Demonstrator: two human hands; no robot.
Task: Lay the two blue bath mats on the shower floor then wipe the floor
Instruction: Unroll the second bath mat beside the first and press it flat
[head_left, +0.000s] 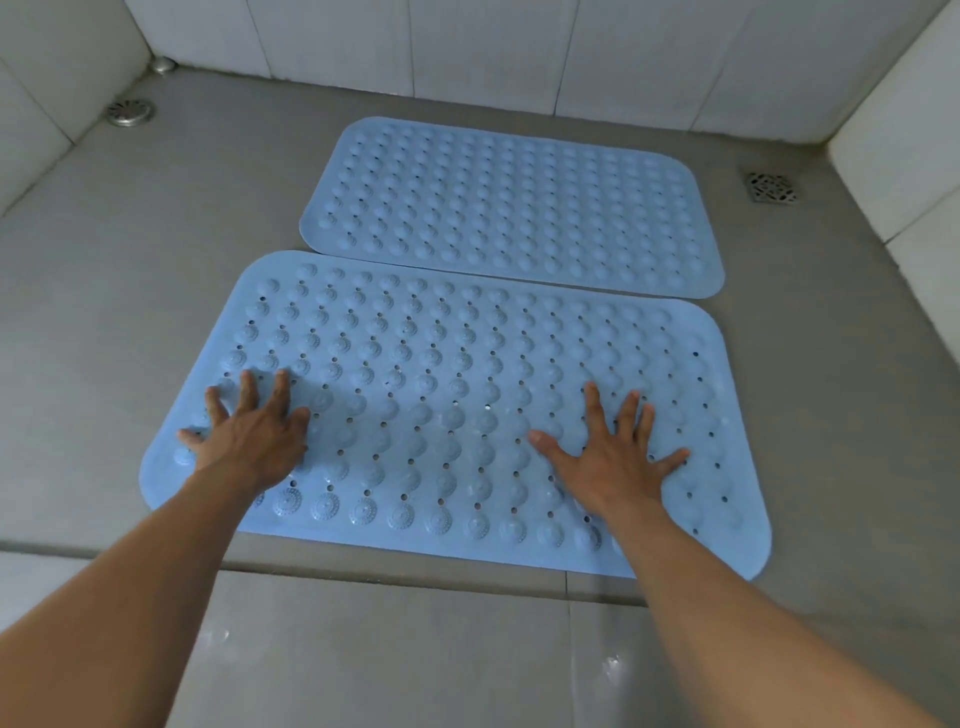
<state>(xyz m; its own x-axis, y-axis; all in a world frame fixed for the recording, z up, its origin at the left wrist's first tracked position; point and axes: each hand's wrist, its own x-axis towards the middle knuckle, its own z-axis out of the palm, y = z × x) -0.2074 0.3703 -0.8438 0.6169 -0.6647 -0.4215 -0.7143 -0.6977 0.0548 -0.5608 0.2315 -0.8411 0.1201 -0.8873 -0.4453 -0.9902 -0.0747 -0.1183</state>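
Head view: left hand and right hand, fingers spread and released, press the near mat flat onto the shower floor, likely seating it beside the far mat.

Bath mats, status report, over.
Left hand and right hand open, flat on near mat. Far mat laid. No cloth seen.

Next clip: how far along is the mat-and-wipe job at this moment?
Done: the far mat lies flat near the back wall. In hand: the near mat is down too, with the left hand and right hand spread flat on it, apparently pressing it onto the shower floor. Left: wiping the floor; no cloth or wiper is in view.
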